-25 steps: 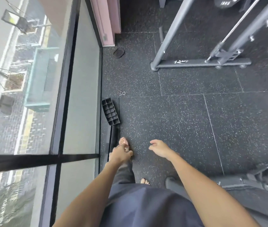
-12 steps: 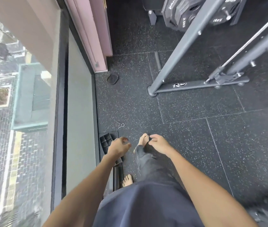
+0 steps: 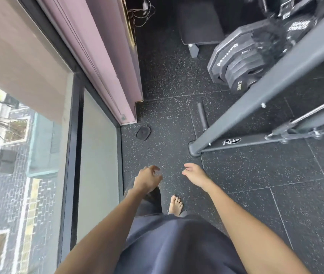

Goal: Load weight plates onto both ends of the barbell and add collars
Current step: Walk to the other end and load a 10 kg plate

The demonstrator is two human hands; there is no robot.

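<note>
Black weight plates hang stacked on a storage peg at the upper right, partly behind a slanted grey rack post. The smallest plate at the front is marked 2.5 kg. My left hand and my right hand hover in front of me over the speckled rubber floor, both empty with fingers loosely apart. The plates are well ahead of both hands. No barbell sleeve or collar is in view.
The grey rack base lies across the floor ahead right, with a thin cable rod above it. A small black disc lies near a pink wall panel. A glass window runs along the left. My bare foot is below.
I have walked forward: the rack base and plates have come closer and lower in view. The black grid tray on the floor has dropped out of sight. Both hands stayed empty.
</note>
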